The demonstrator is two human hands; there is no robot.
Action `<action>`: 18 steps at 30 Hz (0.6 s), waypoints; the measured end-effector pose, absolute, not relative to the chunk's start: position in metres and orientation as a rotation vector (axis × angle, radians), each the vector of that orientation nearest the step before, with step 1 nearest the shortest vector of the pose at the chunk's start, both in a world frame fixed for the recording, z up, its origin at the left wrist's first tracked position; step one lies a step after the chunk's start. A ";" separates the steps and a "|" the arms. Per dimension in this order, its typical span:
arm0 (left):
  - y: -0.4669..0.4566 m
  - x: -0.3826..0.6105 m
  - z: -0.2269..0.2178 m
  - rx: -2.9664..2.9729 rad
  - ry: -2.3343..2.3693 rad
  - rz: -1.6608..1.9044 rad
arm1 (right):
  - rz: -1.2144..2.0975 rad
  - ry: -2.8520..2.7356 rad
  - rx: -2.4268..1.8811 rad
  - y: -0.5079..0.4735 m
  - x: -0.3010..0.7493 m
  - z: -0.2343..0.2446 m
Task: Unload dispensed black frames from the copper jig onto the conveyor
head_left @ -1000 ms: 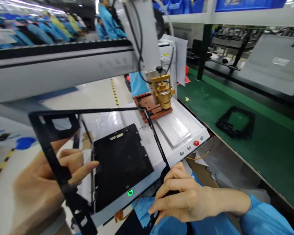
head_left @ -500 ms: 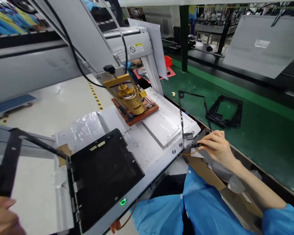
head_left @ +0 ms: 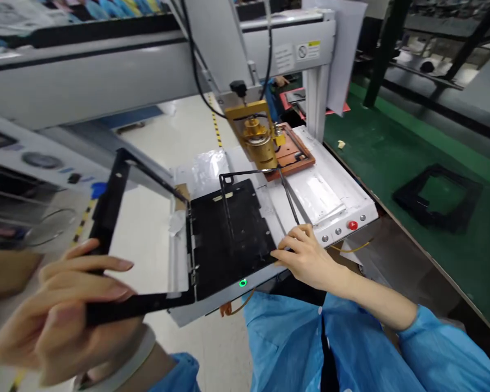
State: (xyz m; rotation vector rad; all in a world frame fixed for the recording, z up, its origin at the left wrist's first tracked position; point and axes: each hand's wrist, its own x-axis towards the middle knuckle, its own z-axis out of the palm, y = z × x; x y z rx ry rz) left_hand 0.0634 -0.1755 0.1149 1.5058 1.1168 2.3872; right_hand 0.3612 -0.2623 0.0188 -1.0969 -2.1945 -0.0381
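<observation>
My left hand (head_left: 81, 310) is closed around the outer side of a hinged black frame lid (head_left: 108, 204), raised and tilted open at the left. The lid joins a flat black fixture plate (head_left: 208, 234) along a row of hinges. Pinched in my right hand (head_left: 306, 256) is a thin black rectangular frame (head_left: 289, 197), held by its near side over the plate's right part. Part of that frame blends into the dark plate, so I cannot tell whether it touches.
Behind the plate hangs a brass-coloured machine head (head_left: 261, 144) beside a reddish-brown fixture (head_left: 296, 155). A red button (head_left: 352, 225) and a green-lit button (head_left: 243, 283) line the machine's front edge. Another black frame (head_left: 436, 198) lies on the green bench (head_left: 375, 147).
My right hand has carried the thin frame left, from beside the machine's front corner to over the black plate. The view has turned left, bringing more of my left hand into sight.
</observation>
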 end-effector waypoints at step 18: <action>-0.175 0.067 0.123 1.453 0.832 2.636 | 0.177 -2.558 -1.153 -0.221 0.285 0.038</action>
